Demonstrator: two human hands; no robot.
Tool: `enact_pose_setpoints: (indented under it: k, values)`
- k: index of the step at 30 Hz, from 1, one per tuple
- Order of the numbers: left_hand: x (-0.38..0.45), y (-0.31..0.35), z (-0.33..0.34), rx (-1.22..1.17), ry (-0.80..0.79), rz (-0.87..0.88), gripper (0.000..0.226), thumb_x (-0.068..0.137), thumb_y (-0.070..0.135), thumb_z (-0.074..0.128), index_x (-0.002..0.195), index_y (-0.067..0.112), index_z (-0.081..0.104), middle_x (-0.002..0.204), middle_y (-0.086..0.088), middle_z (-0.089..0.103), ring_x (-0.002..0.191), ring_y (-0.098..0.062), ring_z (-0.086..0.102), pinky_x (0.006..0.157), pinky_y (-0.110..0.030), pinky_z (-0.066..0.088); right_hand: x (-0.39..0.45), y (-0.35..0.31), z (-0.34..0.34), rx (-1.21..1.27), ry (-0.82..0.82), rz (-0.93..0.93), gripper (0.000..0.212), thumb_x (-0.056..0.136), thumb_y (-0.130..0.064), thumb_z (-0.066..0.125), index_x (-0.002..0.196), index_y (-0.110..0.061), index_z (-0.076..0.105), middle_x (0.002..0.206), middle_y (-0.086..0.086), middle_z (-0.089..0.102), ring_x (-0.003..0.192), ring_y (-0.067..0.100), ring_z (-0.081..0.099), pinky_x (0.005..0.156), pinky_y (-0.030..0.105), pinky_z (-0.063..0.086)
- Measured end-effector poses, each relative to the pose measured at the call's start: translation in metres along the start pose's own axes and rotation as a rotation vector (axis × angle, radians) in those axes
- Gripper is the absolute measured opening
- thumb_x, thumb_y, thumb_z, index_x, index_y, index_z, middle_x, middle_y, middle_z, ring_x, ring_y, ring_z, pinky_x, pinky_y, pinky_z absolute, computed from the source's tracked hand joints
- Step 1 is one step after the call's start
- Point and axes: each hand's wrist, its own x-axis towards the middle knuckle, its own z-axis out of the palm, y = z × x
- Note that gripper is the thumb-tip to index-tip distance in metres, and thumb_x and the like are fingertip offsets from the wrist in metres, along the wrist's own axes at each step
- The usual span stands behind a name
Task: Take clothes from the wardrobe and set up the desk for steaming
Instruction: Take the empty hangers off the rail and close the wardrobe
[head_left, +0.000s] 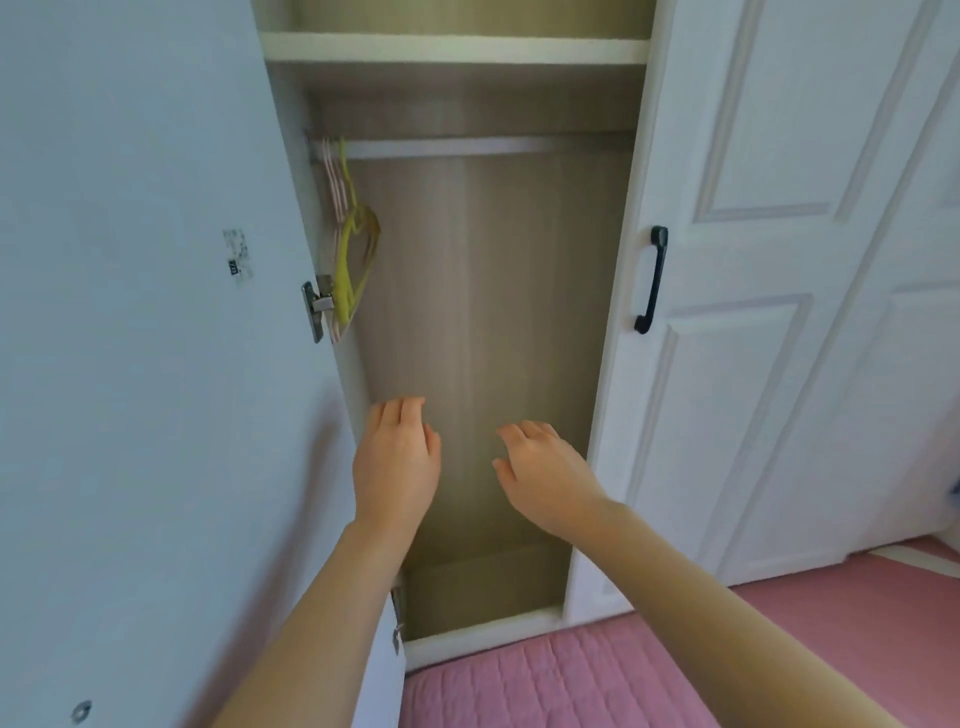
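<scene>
The wardrobe (483, 322) stands open in front of me, its wood-grain back panel bare. A white hanging rail (467, 147) crosses the top of the compartment. At its left end hang a few bare hangers (353, 244), pink and yellow-green, with no clothes on them. My left hand (397, 462) and my right hand (545, 478) are both held out in front of the open compartment, fingers relaxed and slightly bent, holding nothing. No garment is in view.
The open door (145, 364) fills the left side, with a metal hinge (317, 306). The shut door (769, 260) on the right has a black handle (652, 280). A shelf (452, 49) sits above the rail. A pink quilted surface (623, 680) lies below.
</scene>
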Motion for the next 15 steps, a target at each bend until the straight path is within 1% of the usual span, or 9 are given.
enact_pose_setpoints:
  k: [3,6,8,11,13,15]
  values:
    - [0.035,-0.001,-0.007,0.082,0.062,0.037,0.031,0.084,0.007,0.061,0.114,0.002,0.061,0.107,-0.013,0.066,0.106,-0.029,0.057,0.069,-0.037,0.055,0.038,0.001,-0.008,0.014,0.029,-0.081,0.034,0.099,-0.021,0.04,0.129,-0.01,0.049,0.126,0.007,0.057,0.115,0.024,0.052,0.096,0.035,0.048]
    - [0.067,0.0,-0.013,0.108,0.107,0.037,0.034,0.081,0.005,0.063,0.114,0.0,0.06,0.108,-0.015,0.065,0.105,-0.033,0.057,0.073,-0.039,0.054,0.071,0.001,-0.012,0.006,0.018,-0.126,0.033,0.096,-0.016,0.041,0.126,-0.007,0.051,0.123,0.01,0.058,0.115,0.028,0.05,0.093,0.037,0.048]
    - [0.089,0.003,-0.015,0.117,0.127,0.039,0.035,0.08,0.004,0.063,0.115,-0.002,0.06,0.11,-0.017,0.064,0.108,-0.035,0.055,0.081,-0.04,0.052,0.091,-0.002,-0.016,0.016,0.007,-0.135,0.034,0.095,-0.017,0.042,0.126,-0.006,0.05,0.123,0.012,0.057,0.117,0.031,0.049,0.093,0.039,0.047]
    - [0.123,0.004,-0.013,0.144,0.147,0.03,0.037,0.082,0.006,0.06,0.118,-0.005,0.057,0.119,-0.02,0.06,0.12,-0.037,0.048,0.101,-0.042,0.042,0.125,-0.004,-0.027,0.063,0.014,-0.129,0.034,0.094,-0.016,0.044,0.124,-0.003,0.051,0.122,0.016,0.057,0.117,0.033,0.049,0.092,0.043,0.048]
    - [0.146,0.004,-0.015,0.115,0.181,-0.01,0.039,0.084,0.006,0.056,0.121,-0.006,0.054,0.125,-0.021,0.056,0.126,-0.037,0.042,0.106,-0.043,0.037,0.15,-0.003,-0.036,0.099,0.017,-0.118,0.033,0.093,-0.015,0.045,0.123,-0.002,0.052,0.122,0.018,0.058,0.115,0.035,0.051,0.091,0.045,0.049]
    - [0.169,0.003,-0.02,0.062,0.202,-0.068,0.037,0.086,0.005,0.052,0.121,-0.007,0.052,0.123,-0.022,0.056,0.125,-0.036,0.042,0.104,-0.042,0.037,0.175,-0.002,-0.043,0.13,0.021,-0.111,0.033,0.093,-0.014,0.046,0.122,0.0,0.052,0.122,0.02,0.058,0.112,0.037,0.054,0.09,0.046,0.05]
